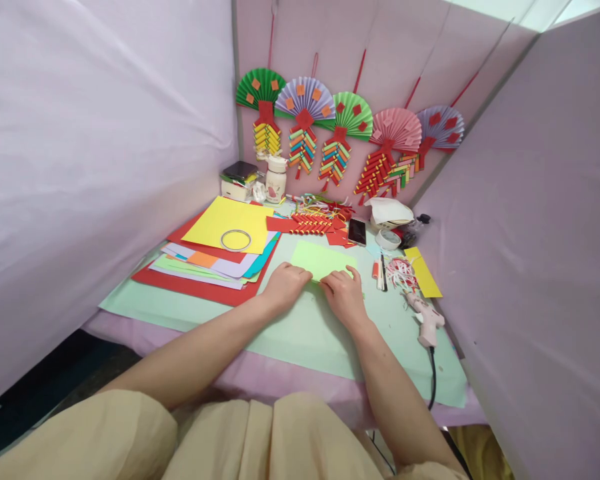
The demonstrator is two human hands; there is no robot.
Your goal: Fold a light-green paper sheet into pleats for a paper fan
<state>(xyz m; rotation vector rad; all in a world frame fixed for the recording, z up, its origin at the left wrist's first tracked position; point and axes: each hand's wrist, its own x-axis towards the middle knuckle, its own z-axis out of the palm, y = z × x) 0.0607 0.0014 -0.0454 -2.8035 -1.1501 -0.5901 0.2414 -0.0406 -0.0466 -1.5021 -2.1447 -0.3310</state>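
Note:
A light green paper sheet (317,259) lies on the pale green table mat (300,333) in front of me. My left hand (284,285) rests on the sheet's near left edge with its fingers curled down onto the paper. My right hand (346,293) presses on the near right edge, fingers bent and pinching the paper's border. The two hands nearly touch at the sheet's near edge.
A stack of coloured paper (215,257) with a tape ring (235,239) lies to the left. Red paper rolls (310,224), a phone (357,231), a tape roll (387,239), a glue gun (427,319) and a yellow strip (423,272) lie around. Paper fans (340,117) hang on the back wall.

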